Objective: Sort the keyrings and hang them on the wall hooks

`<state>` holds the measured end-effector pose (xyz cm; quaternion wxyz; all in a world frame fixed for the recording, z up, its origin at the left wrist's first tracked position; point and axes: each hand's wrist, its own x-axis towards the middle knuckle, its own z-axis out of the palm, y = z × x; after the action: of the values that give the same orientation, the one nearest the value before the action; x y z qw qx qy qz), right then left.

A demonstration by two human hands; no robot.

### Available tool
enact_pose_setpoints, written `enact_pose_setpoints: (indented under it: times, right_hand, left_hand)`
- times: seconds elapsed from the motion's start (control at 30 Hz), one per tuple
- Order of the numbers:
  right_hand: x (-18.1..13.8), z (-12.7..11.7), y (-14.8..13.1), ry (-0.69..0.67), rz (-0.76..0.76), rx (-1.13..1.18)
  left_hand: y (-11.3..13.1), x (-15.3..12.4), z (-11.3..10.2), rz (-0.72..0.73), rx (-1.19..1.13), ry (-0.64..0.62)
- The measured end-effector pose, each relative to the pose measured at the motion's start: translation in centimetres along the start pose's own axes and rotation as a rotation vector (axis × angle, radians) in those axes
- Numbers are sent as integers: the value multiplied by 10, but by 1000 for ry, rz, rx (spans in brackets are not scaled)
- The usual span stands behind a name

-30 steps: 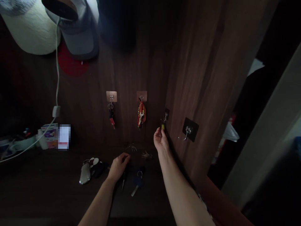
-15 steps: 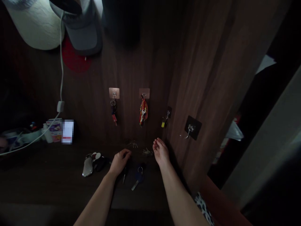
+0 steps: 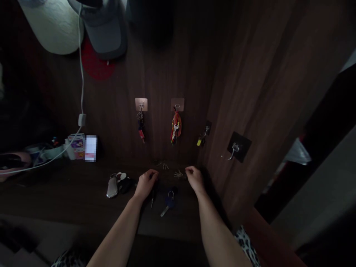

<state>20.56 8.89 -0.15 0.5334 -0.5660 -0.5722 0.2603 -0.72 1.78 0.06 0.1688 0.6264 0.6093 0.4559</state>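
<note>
1. Right hand: low by the side panel, fingers bent together at the right end of a silver key bunch; couldn't tell if it gripped the bunch.
2. Silver key bunch: lay on the dark shelf, between the two hands, nearer the right.
3. Left hand: fingers curled, down at the shelf; couldn't tell if anything was inside. Thin dark key lay just beside it.
4. Also on the shelf: second small key bunch behind, blue-headed key with ring in front, silver fob and black fob left of the left hand.
5. Back wall hooks held red-tagged keys and a multicolored key bundle.
6. Yellow-tagged item hung from a corner hook; another hook was mounted on the side panel.
</note>
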Motion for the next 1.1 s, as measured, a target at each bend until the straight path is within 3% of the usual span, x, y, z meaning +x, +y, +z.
enact_pose_setpoints:
  times: [0.13,0.33,0.6,0.87,1.1]
  right_hand:
    - [-6,0,-4,-32,-19,-249]
    - [-17,17,-10,-116,-198,-265]
    - [-17,13,-6,-67,-68,-240]
    - [-7,9,-1,-87,-13,75]
    - [-10,8,-19,-157,191,609]
  left_hand:
    - [-2,0,-1,-40,49,32]
    - [-1,-1,-2,-71,89,42]
    - [-1,-1,-2,-66,108,41]
    - [-2,-1,-2,-70,112,25]
    - [0,-2,-2,-65,104,34]
